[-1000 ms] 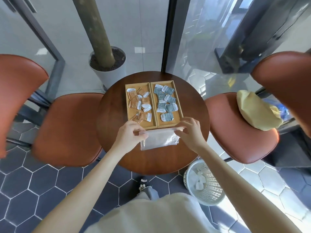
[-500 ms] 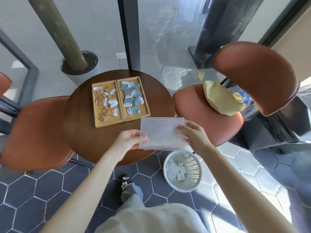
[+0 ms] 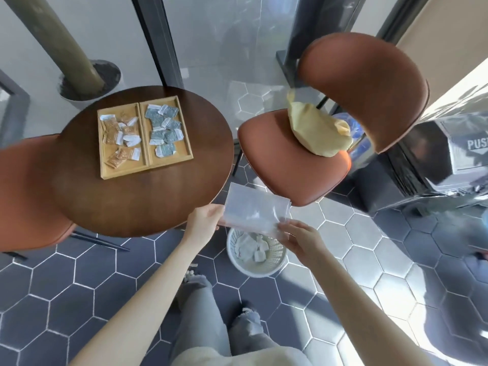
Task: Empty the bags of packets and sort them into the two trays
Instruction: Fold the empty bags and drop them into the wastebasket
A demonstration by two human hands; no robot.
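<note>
- Head view is showing both hands holding one clear plastic bag just above the white basket, off the near-right edge of the round worktop.
- Left hand is pinching the bag's left edge, its grip closed on the plastic; right hand is pinching the near-right corner the same way, so the bag is hanging spread and flat between them.
- Bag is looking empty, which likely explains why it is being held over the basket, where crumpled white pieces are already lying: it is probably about to be thrown away.
- Two wooden trays are sitting side by side on the worktop, beyond and left of the basket, touching along their long edges.
- Orange packets are lying in the left tray and grey-blue packets in the right, kept apart by kind.
- Yellow pouch is resting on the chair beyond the basket.
</note>
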